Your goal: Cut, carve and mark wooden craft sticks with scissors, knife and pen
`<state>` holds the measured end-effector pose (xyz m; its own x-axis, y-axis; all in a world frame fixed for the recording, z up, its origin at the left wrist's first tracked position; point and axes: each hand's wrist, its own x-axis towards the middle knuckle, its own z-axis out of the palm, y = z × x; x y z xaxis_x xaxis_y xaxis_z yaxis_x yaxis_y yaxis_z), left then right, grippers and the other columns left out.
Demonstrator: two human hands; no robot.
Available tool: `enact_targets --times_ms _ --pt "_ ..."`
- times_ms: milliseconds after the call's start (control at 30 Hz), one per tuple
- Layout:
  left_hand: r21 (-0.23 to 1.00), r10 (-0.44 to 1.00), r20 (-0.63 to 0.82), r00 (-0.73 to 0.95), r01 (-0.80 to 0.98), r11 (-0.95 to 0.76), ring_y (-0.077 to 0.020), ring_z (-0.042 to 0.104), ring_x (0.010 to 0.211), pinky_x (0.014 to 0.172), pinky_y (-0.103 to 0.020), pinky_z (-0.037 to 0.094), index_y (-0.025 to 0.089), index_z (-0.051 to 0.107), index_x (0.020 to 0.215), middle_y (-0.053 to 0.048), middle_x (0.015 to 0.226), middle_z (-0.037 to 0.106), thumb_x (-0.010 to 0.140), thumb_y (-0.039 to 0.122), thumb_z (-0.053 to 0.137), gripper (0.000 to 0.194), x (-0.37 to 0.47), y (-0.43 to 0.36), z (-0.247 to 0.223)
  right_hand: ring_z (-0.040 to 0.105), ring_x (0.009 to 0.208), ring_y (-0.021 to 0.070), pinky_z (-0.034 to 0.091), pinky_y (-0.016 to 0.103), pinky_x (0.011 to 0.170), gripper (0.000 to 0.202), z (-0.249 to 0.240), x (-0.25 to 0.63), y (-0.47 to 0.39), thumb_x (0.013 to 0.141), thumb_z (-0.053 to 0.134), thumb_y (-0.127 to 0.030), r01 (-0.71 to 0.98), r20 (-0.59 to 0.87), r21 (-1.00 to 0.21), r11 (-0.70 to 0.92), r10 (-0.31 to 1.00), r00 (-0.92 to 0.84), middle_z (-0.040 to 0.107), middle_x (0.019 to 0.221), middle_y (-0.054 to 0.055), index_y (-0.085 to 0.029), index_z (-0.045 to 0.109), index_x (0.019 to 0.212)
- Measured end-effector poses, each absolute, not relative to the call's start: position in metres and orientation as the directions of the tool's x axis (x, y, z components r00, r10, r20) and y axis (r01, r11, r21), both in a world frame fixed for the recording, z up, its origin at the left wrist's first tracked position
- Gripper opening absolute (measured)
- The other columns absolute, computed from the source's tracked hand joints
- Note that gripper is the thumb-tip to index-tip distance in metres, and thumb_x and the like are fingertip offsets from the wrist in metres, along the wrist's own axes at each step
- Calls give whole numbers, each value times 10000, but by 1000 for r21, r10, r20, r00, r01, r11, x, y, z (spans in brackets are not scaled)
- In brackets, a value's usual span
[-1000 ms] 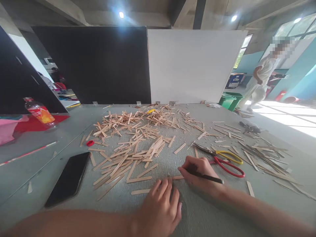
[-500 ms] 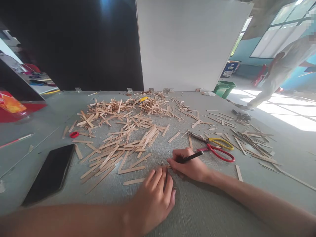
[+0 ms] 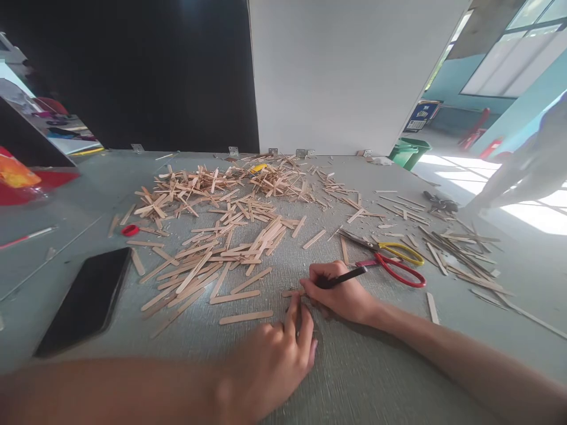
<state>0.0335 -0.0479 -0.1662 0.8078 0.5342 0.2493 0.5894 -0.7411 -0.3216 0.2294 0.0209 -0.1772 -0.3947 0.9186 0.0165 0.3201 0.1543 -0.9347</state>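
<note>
A slim black pen (image 3: 349, 276) is in my right hand (image 3: 341, 295), its fingers closed round it and its tip hidden behind them. A short wooden craft stick (image 3: 291, 293) lies flat on the table at my fingertips, its right end covered by my right hand. My left hand (image 3: 281, 360) pins this stick down with an outstretched fingertip, its other fingers bent on the tabletop. Left of that hand lies a loose craft stick (image 3: 246, 317). Scissors (image 3: 394, 260) with one yellow and one red handle rest just beyond my right hand.
Many craft sticks (image 3: 208, 189) are heaped across the grey table (image 3: 354, 378). Thin wood strips (image 3: 465, 254) lie at the right. A black phone (image 3: 86, 301) and a red ring (image 3: 130, 230) are at the left. Upright panels (image 3: 345, 71) stand along the back edge.
My left hand's outer fingers have drawn back, uncovering the short stick's left end and the loose stick beside it. My right hand keeps the pen. The person at the right has shifted.
</note>
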Motion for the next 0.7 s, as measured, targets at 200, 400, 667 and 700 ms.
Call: enact_targets --times_ms 200,400,667,700 --pt "-316 542 238 806 592 -741 -245 776 546 416 -316 629 -57 719 1308 -366 1271 716 902 272 751 523 34 -47 -166 564 351 87 349 177 353 360 -176 229 20 951 616 -286 326 35 -930 171 923 -384 595 495 -49 -240 472 625" --pt "-313 532 258 806 591 -743 -232 754 502 405 -319 625 -59 730 1290 -367 1244 727 881 278 777 532 34 -47 -168 562 338 98 339 181 338 358 -177 228 21 954 606 -313 332 31 -928 168 925 -379 594 486 -48 -248 464 631" --pt "-332 547 247 800 600 -728 -202 740 495 441 -293 629 -32 730 1304 -350 1278 719 927 295 718 500 33 -47 -169 543 329 94 339 185 340 370 -175 228 21 952 611 -327 340 31 -925 168 927 -373 590 486 -45 -248 463 622" --pt "-334 545 245 802 597 -729 -203 743 502 445 -293 629 -34 727 1307 -351 1283 717 935 292 705 494 33 -47 -170 542 330 94 344 186 344 369 -175 228 21 951 611 -322 340 30 -926 166 928 -372 586 481 -46 -248 462 622"
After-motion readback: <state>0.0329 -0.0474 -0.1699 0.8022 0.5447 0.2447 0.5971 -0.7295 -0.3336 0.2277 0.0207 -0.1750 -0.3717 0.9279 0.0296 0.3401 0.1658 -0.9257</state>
